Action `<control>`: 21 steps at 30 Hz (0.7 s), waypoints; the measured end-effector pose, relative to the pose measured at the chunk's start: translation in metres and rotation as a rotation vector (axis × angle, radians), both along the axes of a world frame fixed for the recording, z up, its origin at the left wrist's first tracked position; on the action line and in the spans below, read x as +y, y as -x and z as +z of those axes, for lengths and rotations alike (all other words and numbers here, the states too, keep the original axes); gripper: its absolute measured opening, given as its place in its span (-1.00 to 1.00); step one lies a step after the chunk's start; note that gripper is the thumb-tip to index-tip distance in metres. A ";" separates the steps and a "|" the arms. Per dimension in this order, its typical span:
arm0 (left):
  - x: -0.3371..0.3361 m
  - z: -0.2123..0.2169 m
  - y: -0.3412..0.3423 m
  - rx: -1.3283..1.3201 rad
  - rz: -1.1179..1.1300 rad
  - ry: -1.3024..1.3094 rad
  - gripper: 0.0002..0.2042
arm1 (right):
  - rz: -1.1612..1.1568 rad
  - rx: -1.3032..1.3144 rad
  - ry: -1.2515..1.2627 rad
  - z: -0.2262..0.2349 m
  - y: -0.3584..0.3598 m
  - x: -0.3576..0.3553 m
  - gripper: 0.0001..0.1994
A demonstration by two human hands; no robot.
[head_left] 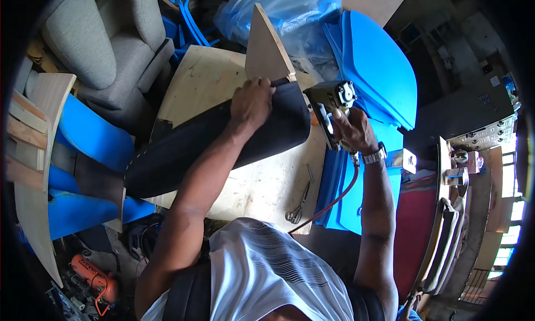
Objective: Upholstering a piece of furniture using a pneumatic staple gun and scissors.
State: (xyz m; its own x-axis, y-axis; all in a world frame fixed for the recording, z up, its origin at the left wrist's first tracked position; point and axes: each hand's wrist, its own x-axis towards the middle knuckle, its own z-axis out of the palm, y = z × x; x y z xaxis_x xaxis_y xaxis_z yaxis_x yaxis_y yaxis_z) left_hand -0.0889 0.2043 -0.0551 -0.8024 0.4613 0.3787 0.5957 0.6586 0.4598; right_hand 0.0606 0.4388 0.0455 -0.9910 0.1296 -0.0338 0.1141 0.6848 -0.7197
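Across the worktable point(262, 195) lies a long piece covered in black upholstery fabric point(278, 123), joined at the left to a wooden frame with blue foam. My left hand point(252, 104) is closed on the fabric's upper edge, beside the foot of an upright, pale wooden panel point(267, 47). A pneumatic staple gun point(333, 93) is in my right hand point(356, 132), just right of the fabric's rounded end. From its handle a red air hose point(340, 197) curves down toward me. Whether the gun's nose touches the fabric is hard to see.
Scissors point(295, 212) rest near the table's front right edge. Blue foam sheets point(382, 64) are stacked to the right, with clear plastic sheeting point(278, 14) behind. Grey upholstered seats point(83, 42) stand at the far left, above the wooden frame point(33, 201). An orange air compressor point(95, 276) sits lower left.
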 end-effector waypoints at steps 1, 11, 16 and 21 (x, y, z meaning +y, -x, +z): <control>-0.001 0.000 0.005 0.019 0.007 -0.036 -0.79 | 0.013 0.009 -0.018 0.000 0.007 0.001 -0.16; 0.004 0.004 0.009 -0.068 0.065 0.008 -0.75 | 0.109 -0.123 -0.062 0.011 0.064 -0.002 -0.15; 0.003 0.006 0.009 -0.069 0.056 0.035 -0.71 | 0.167 -0.141 -0.162 0.019 0.076 -0.010 -0.16; 0.003 0.002 0.009 -0.082 0.066 0.033 -0.70 | 0.191 -0.215 -0.262 0.017 0.087 -0.020 -0.23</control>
State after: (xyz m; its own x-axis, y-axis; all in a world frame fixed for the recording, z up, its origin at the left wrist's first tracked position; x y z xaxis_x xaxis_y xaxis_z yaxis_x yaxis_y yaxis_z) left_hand -0.0980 0.2070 -0.0533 -0.8592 0.4176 0.2955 0.5115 0.7109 0.4828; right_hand -0.0262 0.4191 0.0627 -0.9720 -0.0253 -0.2337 0.0957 0.8656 -0.4915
